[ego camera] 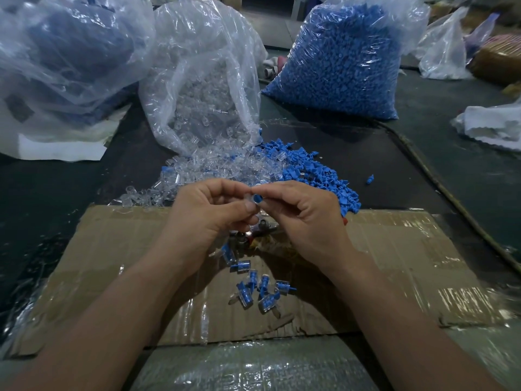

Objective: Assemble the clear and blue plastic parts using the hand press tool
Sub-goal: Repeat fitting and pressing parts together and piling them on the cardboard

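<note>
I logged the blue parts (318,176) as matt plastic and the clear parts (203,165) as glossy transparent plastic. The bags (203,66) were thin, crinkled, shiny film. The cardboard sheet (394,249) looked brown and rough, with glossy tape strips. The tool (264,223) showed dull bare metal. The table top (451,142) read dark and matt.

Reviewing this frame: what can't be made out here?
Press tool: head view, mostly hidden under both hands.
Blue part and clear part: pinched between left hand and right hand; fingers cover how far they are joined.
Far-left bag: contents blurred by film.
White bag: cut off by right edge.
</note>
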Demonstrator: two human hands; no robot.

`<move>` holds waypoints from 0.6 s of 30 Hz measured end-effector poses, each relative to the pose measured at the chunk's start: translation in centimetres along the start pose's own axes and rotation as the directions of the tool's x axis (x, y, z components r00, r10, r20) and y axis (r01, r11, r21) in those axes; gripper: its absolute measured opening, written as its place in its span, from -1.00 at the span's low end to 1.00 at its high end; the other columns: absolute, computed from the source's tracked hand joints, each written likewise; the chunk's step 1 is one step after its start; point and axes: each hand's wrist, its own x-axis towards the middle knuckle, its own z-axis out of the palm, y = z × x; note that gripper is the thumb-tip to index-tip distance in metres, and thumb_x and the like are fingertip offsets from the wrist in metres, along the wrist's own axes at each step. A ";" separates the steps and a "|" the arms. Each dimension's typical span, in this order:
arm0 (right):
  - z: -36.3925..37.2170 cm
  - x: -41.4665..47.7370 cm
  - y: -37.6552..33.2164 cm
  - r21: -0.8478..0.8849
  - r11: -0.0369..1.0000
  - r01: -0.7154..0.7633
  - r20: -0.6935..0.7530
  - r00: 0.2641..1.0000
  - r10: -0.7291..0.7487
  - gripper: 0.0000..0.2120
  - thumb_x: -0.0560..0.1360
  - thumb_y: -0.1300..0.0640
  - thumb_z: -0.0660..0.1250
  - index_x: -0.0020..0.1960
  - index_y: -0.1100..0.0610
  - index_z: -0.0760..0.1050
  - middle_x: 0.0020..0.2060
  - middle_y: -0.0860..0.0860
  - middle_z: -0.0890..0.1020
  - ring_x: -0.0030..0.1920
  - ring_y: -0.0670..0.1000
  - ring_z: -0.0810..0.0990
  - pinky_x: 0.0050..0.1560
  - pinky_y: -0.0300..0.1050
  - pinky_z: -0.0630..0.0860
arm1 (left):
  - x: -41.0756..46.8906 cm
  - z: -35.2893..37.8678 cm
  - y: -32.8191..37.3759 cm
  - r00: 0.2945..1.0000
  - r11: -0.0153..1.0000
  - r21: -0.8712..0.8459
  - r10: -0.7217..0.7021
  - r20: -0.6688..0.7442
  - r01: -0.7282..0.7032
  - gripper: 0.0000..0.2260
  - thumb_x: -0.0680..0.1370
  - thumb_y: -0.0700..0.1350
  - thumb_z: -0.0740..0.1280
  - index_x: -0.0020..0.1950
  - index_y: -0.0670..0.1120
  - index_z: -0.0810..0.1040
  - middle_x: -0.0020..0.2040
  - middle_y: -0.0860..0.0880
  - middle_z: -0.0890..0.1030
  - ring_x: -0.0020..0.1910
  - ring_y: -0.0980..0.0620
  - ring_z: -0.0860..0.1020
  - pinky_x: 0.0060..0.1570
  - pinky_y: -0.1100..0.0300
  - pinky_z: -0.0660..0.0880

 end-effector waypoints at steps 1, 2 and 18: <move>0.0 0.0 0.0 -0.002 1.000 0.002 -0.005 1.000 -0.002 -0.76 0.42 0.31 0.35 0.09 0.24 0.57 -0.07 -0.09 0.56 0.01 -0.17 0.55 0.05 -0.37 0.48 | 0.0 0.0 0.0 1.000 1.000 -0.005 -0.004 0.004 0.004 -0.79 0.23 -0.27 0.38 -0.16 -0.22 0.55 -0.33 -0.11 0.64 -0.39 0.03 0.62 -0.35 0.29 0.57; 0.0 0.0 0.0 -0.005 1.000 0.006 -0.009 1.000 -0.006 -0.76 0.42 0.31 0.36 0.08 0.24 0.57 -0.07 -0.09 0.57 0.01 -0.16 0.55 0.04 -0.37 0.49 | 0.0 0.0 0.0 1.000 1.000 -0.017 -0.011 0.008 0.011 -0.79 0.23 -0.27 0.38 -0.16 -0.23 0.55 -0.33 -0.11 0.64 -0.39 0.03 0.62 -0.35 0.29 0.57; 0.0 0.1 -0.3 -0.001 0.999 0.054 0.042 0.998 -0.053 -0.77 0.36 0.23 0.42 0.01 0.24 0.60 -0.12 -0.08 0.57 -0.06 -0.15 0.56 0.00 -0.33 0.50 | -0.1 0.2 0.4 0.997 0.997 -0.029 -0.078 -0.028 0.077 -0.83 0.17 -0.28 0.38 -0.27 -0.24 0.52 -0.46 -0.09 0.59 -0.53 0.08 0.54 -0.57 0.39 0.41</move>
